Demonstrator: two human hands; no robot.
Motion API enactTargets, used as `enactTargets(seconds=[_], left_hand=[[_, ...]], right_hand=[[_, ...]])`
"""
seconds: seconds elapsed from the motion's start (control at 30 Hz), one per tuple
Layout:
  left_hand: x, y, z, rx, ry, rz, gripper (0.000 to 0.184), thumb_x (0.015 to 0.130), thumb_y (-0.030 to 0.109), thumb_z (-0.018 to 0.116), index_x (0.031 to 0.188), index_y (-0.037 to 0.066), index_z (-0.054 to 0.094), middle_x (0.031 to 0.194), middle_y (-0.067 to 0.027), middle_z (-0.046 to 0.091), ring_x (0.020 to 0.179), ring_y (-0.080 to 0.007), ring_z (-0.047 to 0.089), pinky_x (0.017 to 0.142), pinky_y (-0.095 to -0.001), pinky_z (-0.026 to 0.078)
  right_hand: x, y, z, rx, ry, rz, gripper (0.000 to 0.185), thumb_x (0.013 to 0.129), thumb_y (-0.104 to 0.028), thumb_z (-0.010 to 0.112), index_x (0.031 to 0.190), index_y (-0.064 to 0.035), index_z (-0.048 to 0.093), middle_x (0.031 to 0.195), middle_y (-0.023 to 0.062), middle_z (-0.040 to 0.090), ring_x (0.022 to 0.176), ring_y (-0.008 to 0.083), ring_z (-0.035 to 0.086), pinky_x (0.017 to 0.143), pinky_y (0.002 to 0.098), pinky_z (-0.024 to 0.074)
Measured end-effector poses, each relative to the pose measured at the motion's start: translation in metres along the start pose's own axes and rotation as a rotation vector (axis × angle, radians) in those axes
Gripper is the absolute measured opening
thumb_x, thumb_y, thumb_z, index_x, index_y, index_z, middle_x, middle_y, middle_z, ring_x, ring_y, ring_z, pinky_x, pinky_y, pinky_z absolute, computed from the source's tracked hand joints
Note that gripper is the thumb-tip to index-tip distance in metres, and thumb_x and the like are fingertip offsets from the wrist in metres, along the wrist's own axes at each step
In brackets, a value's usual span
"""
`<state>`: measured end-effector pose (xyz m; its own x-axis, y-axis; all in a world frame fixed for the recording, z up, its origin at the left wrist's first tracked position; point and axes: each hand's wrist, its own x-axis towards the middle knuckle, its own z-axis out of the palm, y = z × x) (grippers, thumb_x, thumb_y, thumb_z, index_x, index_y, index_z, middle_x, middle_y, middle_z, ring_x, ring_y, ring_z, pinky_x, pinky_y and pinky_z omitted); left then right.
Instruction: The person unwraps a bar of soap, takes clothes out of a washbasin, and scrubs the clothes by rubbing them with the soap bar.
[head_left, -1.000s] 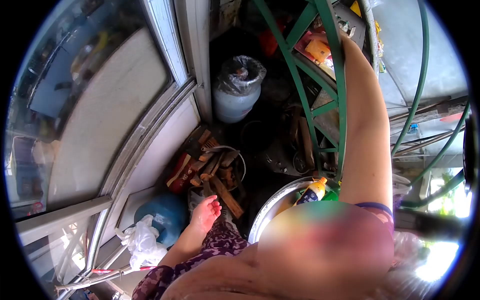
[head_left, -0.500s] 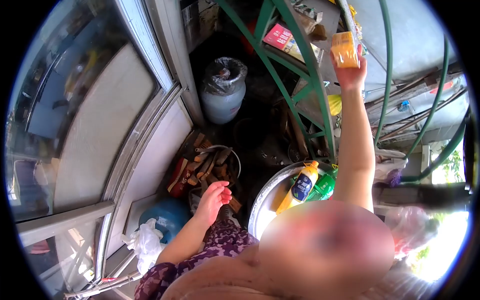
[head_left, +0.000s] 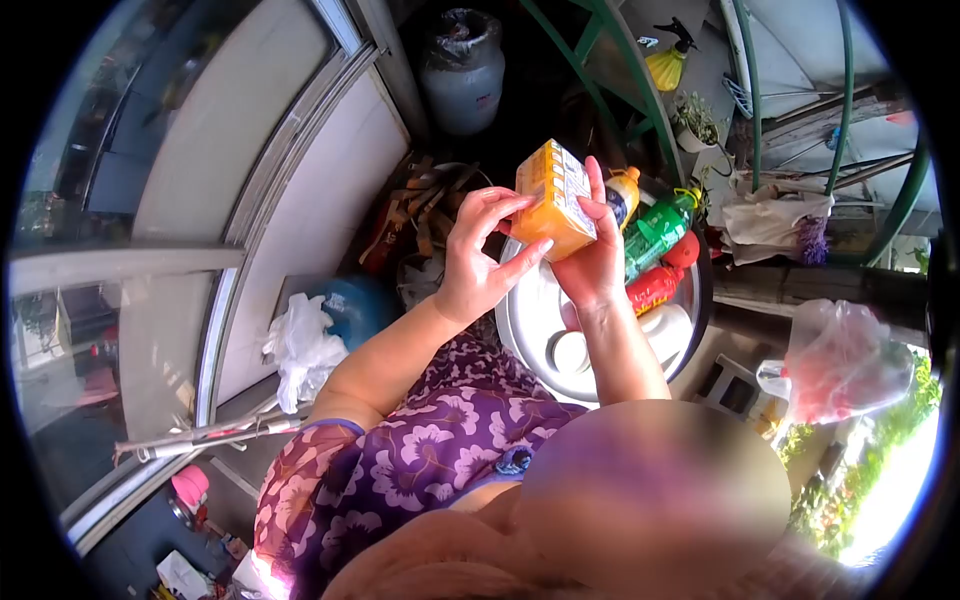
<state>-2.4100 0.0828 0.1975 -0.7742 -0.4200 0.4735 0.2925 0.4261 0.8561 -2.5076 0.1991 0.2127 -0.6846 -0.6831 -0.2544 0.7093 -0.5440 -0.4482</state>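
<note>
A yellow-orange box [head_left: 556, 200] is held up in front of the body, above the rim of a round metal basin [head_left: 520, 340]. My right hand [head_left: 592, 250] grips the box from its right side, fingers along its edge. On the box's left side my left hand [head_left: 482, 258] touches it with thumb and fingertips. In the basin, beside my right hand, lie a bottle with an orange cap [head_left: 623, 192], a green bottle [head_left: 655, 235], a red bottle [head_left: 655, 288] and a white container [head_left: 665, 328].
A grey gas cylinder [head_left: 462, 85] stands at the top. Firewood [head_left: 430, 205] lies by the white panel, near a blue container [head_left: 360, 312] and a white plastic bag [head_left: 302, 345]. A yellow spray bottle [head_left: 666, 68] and a potted plant [head_left: 695, 125] are at the upper right.
The box has come down from the upper right to in front of the body, in my right hand. My left hand has risen and now touches it. The view has shifted.
</note>
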Motion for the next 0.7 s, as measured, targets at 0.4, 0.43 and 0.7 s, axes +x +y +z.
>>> enactTargets(seconds=[0.4,0.43,0.7], left_hand=[[-0.198,0.138,0.039,0.235,0.128,0.061,0.051,0.068,0.007,0.077,0.116,0.004,0.059,0.106,-0.0134,0.058,0.095,-0.0264,0.057,0.080,-0.0323,0.049],[-0.207,0.147,0.040,0.259,0.111,0.027,0.052,0.069,0.007,0.076,0.118,0.004,0.058,0.108,-0.0136,0.057,0.098,-0.0265,0.055,0.083,-0.0326,0.048],[-0.258,0.167,0.024,-0.215,0.010,-0.397,0.059,0.079,0.006,0.066,0.135,0.006,0.048,0.134,-0.0073,0.044,0.125,-0.0185,0.044,0.106,-0.0326,0.035]], right_hand=[[-0.226,0.037,-0.050,0.033,0.039,0.061,0.067,0.088,-0.010,0.054,0.146,-0.0218,0.023,0.134,0.0115,0.045,0.122,0.0287,0.050,0.104,0.0480,0.0403],[-0.234,0.038,-0.052,0.082,0.052,0.112,0.068,0.088,-0.011,0.054,0.147,-0.0214,0.022,0.134,0.0119,0.045,0.122,0.0289,0.049,0.104,0.0481,0.0400],[-0.275,0.060,-0.067,0.216,-0.028,0.611,0.036,0.095,-0.035,0.047,0.128,-0.0202,0.049,0.125,0.0050,0.059,0.114,0.0222,0.057,0.094,0.0453,0.0455]])
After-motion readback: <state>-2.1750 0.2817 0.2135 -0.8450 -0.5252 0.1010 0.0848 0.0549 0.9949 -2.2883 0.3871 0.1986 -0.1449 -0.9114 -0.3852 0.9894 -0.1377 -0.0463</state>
